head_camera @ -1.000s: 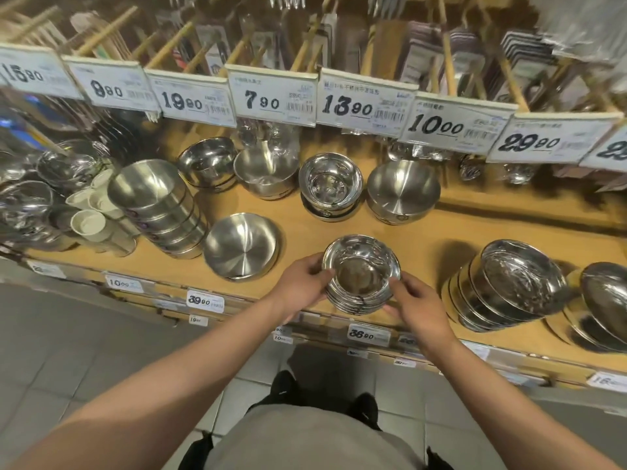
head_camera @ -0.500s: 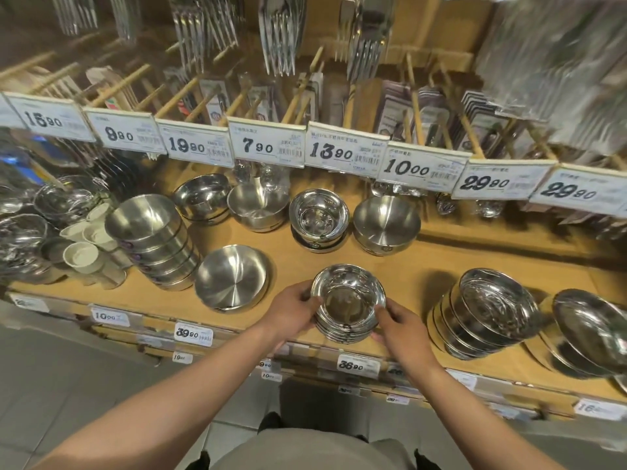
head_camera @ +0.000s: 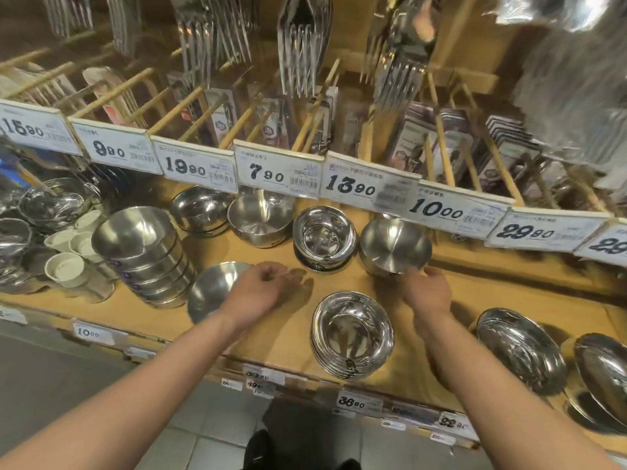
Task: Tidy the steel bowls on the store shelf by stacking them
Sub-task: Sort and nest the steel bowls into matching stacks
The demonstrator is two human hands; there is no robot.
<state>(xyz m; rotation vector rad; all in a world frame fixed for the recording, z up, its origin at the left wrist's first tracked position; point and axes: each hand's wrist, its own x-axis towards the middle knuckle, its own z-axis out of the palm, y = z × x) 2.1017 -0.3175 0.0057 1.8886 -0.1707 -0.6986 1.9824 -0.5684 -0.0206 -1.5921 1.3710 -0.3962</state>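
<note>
Both hands empty: left hand (head_camera: 261, 293), right hand (head_camera: 428, 292) flank bowl stack (head_camera: 353, 334).

on the wooden shelf (head_camera: 278, 340), a stack of shallow bowls (head_camera: 353, 335) sits at the lower centre of the frame, near the front edge. my left hand (head_camera: 256, 293) is to its upper left, over the right rim of a single bowl (head_camera: 213, 290); my right hand (head_camera: 425, 291) is to its upper right, just before the rear right bowl (head_camera: 395, 247). left of that bowl sits a small nested stack (head_camera: 324, 237), then two more bowls (head_camera: 259, 220) along the back row toward centre left. a tall leaning stack (head_camera: 142, 252) stands at middle left, with small cups (head_camera: 66, 269) further left. tilted dishes (head_camera: 520, 347) lie at the lower right. price tags (head_camera: 278, 173) run across the middle, above the back row.
</note>
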